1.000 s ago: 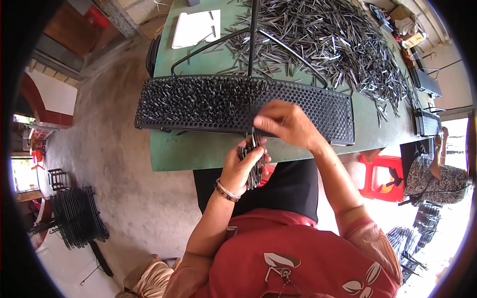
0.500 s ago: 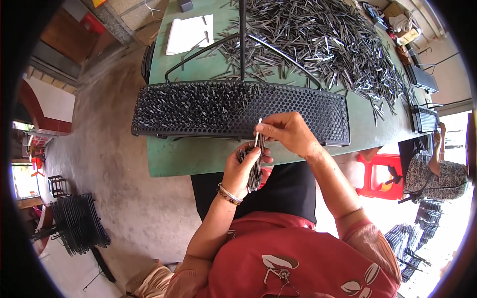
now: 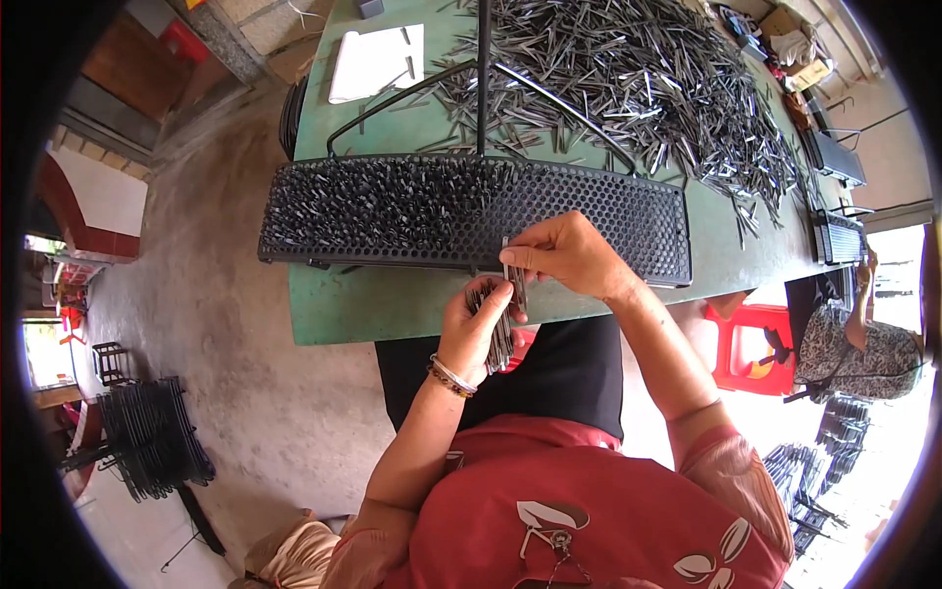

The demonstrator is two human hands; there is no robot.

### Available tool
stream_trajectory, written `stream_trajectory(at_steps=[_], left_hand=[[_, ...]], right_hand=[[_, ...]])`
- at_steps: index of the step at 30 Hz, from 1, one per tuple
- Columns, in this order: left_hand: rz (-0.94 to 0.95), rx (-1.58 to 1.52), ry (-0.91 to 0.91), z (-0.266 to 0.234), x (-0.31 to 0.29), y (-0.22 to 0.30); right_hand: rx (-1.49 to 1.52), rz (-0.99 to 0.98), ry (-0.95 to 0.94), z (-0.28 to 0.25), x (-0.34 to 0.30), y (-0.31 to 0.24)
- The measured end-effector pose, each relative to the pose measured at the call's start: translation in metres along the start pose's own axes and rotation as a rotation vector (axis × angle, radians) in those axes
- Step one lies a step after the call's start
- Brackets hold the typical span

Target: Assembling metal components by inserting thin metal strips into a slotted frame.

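My left hand (image 3: 465, 332) is closed around a bundle of thin metal strips (image 3: 500, 342), just in front of the table edge. Thumb and fingers of my right hand (image 3: 577, 257) pinch one strip (image 3: 505, 247) at the top of that bundle. Right behind both hands stands a long black perforated rack (image 3: 599, 211) on raised bars. Its left half is packed with upright strips (image 3: 358, 208), while rows of bare holes show on the right. The lower end of the pinched strip is hidden among the bundle and fingers.
On the green table (image 3: 329, 312) a big heap of loose strips (image 3: 628, 88) spreads behind the rack. A white notepad (image 3: 373, 64) lies at the far left. To the right are a red stool (image 3: 726, 344) and another person (image 3: 854, 344) by a similar rack (image 3: 839, 236).
My right hand has risen slightly toward the rack, with fingers still pinched at the bundle's top. My left hand keeps hold of its bundle, almost in place.
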State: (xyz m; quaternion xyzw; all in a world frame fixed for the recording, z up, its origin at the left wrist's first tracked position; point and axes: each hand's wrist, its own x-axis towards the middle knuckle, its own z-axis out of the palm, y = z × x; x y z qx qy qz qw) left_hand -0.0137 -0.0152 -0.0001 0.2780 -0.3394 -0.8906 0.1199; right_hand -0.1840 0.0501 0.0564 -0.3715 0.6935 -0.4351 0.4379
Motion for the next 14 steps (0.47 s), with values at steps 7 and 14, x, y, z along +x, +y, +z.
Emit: stream_trajectory(at_steps=[7,14], left_hand=[[-0.024,-0.051,0.078,0.003,-0.003,0.002],[-0.052,-0.03,0.017,0.006,-0.001,-0.004]], right_hand=[[0.079,-0.248,0.318,-0.011,0.016,0.004],[-0.174,-0.449,0.465,-0.021,0.053,0.011]])
